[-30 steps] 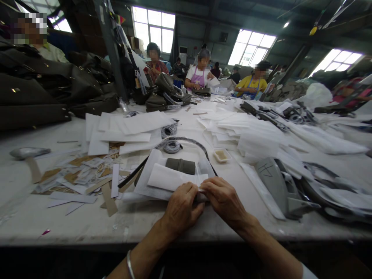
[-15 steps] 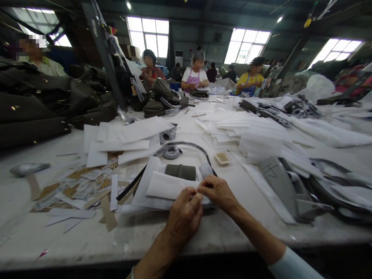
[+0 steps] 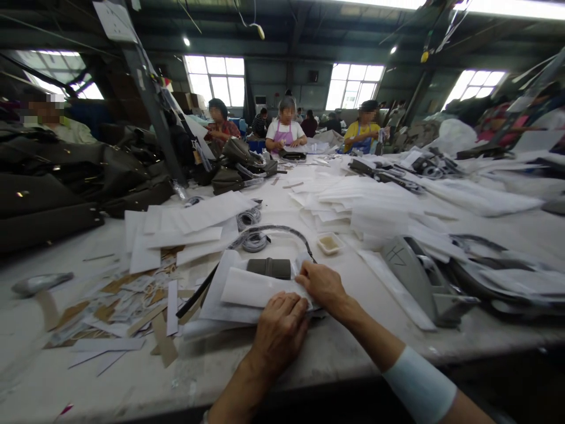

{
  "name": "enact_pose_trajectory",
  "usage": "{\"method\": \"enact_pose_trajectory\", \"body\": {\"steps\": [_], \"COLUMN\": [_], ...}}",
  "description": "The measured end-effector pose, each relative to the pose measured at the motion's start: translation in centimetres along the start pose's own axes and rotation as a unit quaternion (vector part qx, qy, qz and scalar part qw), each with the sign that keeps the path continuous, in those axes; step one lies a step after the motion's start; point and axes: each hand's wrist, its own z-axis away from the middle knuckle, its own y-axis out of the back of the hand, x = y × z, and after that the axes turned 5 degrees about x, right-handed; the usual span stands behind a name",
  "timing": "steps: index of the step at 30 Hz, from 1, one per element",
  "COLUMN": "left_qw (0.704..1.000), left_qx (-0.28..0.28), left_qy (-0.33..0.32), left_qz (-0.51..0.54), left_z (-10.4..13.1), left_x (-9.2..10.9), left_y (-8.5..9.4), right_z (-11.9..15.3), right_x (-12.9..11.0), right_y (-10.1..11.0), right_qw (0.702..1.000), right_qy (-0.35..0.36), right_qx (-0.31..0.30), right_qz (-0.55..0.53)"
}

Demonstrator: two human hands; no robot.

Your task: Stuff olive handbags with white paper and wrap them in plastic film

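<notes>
On the table in front of me lies a dark olive bag [image 3: 269, 268], mostly hidden under white foam sheets [image 3: 260, 288]. Its black strap [image 3: 282, 227] arches out behind it, wrapped in clear plastic in part. Closed fingers of my left hand [image 3: 281, 327] curl over the near right edge of the foam. Just beyond it, my right hand [image 3: 322, 287] is closed in a pinch at the right end of the wrapping. What lies between those fingertips is hidden.
Left of the bag are scattered tags and card strips [image 3: 119, 306] and stacked foam sheets [image 3: 185, 227]. A small white dish [image 3: 329, 243] and a grey tape dispenser [image 3: 424, 282] stand to the right. Dark bags [image 3: 66, 182] pile up far left. Several people work beyond.
My hands were pinching together at the foam's edge. The right hand has moved up and away from the left, which now rests lower over the foam. The camera view has tilted up slightly.
</notes>
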Motion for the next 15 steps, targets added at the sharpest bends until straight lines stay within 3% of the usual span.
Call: {"method": "enact_pose_trajectory", "body": {"steps": [4, 6, 9, 12, 15], "left_qw": [1.000, 0.999, 0.998, 0.995, 0.992], "left_qx": [0.017, 0.025, 0.043, 0.064, 0.075], "left_qy": [-0.007, -0.018, -0.041, -0.066, -0.087], "left_qz": [-0.011, -0.017, -0.034, -0.049, -0.047], "left_z": [0.0, 0.1, 0.4, 0.8, 1.0], "left_x": [-0.1, -0.2, -0.8, -1.7, -2.6], "left_y": [0.0, -0.1, -0.4, -1.1, -1.8], "right_z": [1.6, 3.1, 5.6, 7.9, 9.0], "right_x": [3.0, 6.3, 12.5, 18.4, 22.5], "right_y": [4.2, 7.5, 12.9, 16.6, 17.4], "right_qw": [0.993, 0.976, 0.946, 0.926, 0.920], "right_qy": [0.004, -0.005, -0.091, -0.219, -0.295], "right_qx": [0.109, 0.208, 0.308, 0.306, 0.246], "right_qz": [-0.033, -0.062, -0.037, -0.037, -0.079]}}
